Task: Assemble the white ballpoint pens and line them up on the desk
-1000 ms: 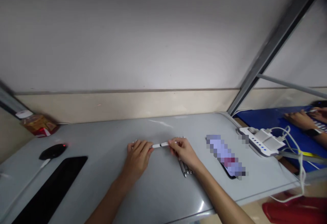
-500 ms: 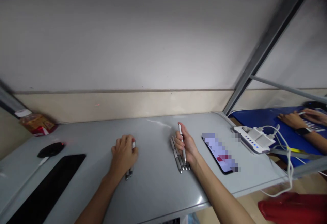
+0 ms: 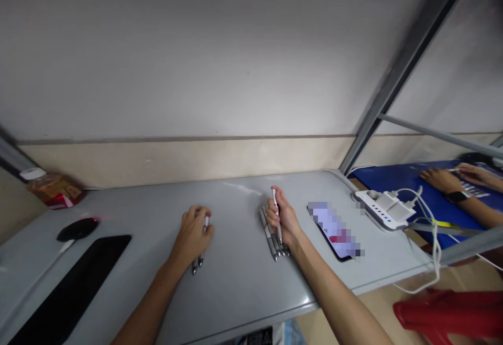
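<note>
The two hands are apart from each other, both over the grey table (image 3: pixel 231 292). The right hand (image 3: pixel 286 222), at the centre of the frame and slightly right, is closed around a white pen (image 3: pixel 274 198) – it stands tilted, with the thumb at its upper end. Below this hand, several grey-and-white pens (image 3: pixel 269 237) lie side by side on the table, partly hidden by it. The left hand (image 3: pixel 192 235), left of the centre, is bent over a few other pens (image 3: pixel 197 263), whose silver tips show under it; whether it grips them or only rests there, I cannot tell. A phone (image 3: pixel 328 229) lies near the right forearm, and farther right is a white power strip (image 3: pixel 380 211). At the left edge there is a bottle (image 3: pixel 57 190) with white cap – lying tilted, near the wall.
</note>
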The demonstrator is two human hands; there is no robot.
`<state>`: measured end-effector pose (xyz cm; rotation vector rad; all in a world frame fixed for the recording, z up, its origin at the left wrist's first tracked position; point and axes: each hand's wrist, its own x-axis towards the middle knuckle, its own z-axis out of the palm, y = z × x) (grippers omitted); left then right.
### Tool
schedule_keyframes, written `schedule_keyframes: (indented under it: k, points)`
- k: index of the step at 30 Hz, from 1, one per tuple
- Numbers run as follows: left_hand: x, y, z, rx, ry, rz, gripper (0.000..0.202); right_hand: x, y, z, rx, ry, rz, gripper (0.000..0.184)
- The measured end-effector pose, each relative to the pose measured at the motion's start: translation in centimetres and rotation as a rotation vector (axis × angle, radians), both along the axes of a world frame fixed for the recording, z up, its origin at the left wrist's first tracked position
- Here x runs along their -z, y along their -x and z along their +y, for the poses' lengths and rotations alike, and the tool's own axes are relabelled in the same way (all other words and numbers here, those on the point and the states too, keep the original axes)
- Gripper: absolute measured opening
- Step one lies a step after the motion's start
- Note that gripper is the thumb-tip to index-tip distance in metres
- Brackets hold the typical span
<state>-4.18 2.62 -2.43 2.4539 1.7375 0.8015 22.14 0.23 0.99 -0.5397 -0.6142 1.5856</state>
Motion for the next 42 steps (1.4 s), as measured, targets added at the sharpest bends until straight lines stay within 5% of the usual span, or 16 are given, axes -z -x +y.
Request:
schedule_keyframes:
  k: [9, 21, 25, 34, 42]
  points:
    - [-0.4, -0.6, -0.5, 0.085, 0.001, -0.017, 0.02, -0.1, 0.1, -0.1, 0.023, -0.012, -0.025, 0.033]
    - [-1.6, -1.7, -1.4, -0.047, 0.032, 0.12, 0.021, 0.2, 1.3, -0.5, -0.086, 0.048, -0.317, 0.031]
    - [-1.7, -2.2, -1.8, -0.012, 0.034, 0.141, 0.022, 0.4, 1.1, -0.6, -0.006, -0.064, -0.627, 0.027]
    - [-1.9, -2.1, -1.6, -0.143, -0.003, 0.2, 0.02, 1.4, 0.8, -0.9, 0.329, -0.326, -1.689, 0.021]
    - [-2.1, -1.7, -1.8, -0.157, 0.013, 0.237, 0.024, 1.9, 0.4, -0.8, 0.296, -0.355, -1.847, 0.034]
